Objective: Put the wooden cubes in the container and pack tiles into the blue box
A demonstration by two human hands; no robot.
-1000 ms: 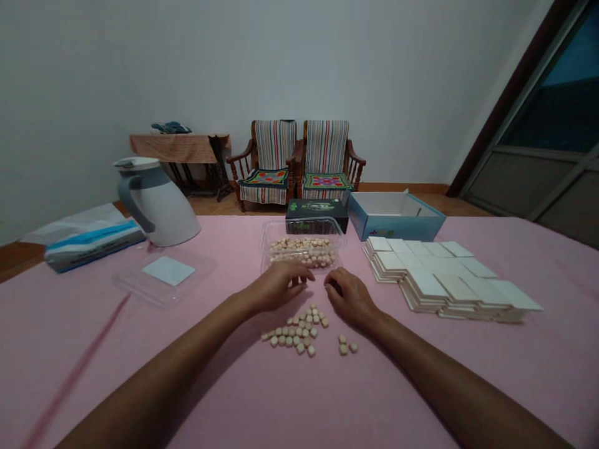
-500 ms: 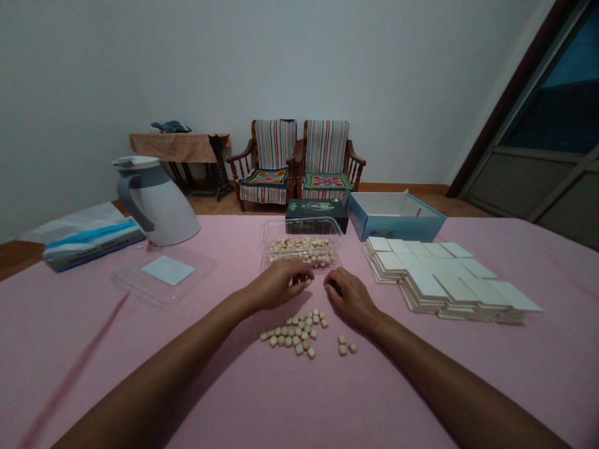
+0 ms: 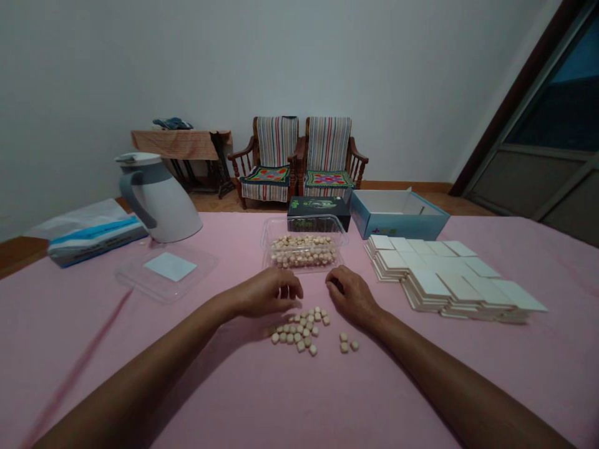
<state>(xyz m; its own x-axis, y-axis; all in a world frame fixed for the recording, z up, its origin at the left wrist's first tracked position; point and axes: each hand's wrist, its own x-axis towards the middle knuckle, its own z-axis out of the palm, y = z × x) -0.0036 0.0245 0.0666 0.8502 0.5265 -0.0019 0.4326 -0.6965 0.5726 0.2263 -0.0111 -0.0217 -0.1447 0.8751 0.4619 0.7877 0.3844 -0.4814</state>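
My left hand (image 3: 271, 292) hovers just above the far left side of a loose pile of small wooden cubes (image 3: 300, 333). Its fingers are apart and I see nothing between them. To the right, my right hand (image 3: 352, 295) rests on the pink cloth with its fingers curled in; whatever they may hold is hidden. Several more wooden cubes (image 3: 344, 347) lie in a small group below the right hand. Beyond both hands stands a clear plastic tub (image 3: 274, 227) partly filled with the same kind of cubes.
Stacked white square tiles (image 3: 449, 274) lie at the right, before a blue open box (image 3: 397, 218). A black box (image 3: 318, 209) stands behind the tub. At left are a clear lid (image 3: 135, 280), a white-and-grey jug (image 3: 168, 206) and a blue-and-white packet (image 3: 98, 237).
My left hand has drawn back from beside the right hand, down and left toward the pile. A cube seen at its fingertips earlier no longer shows there. The right hand stays nearly in place.
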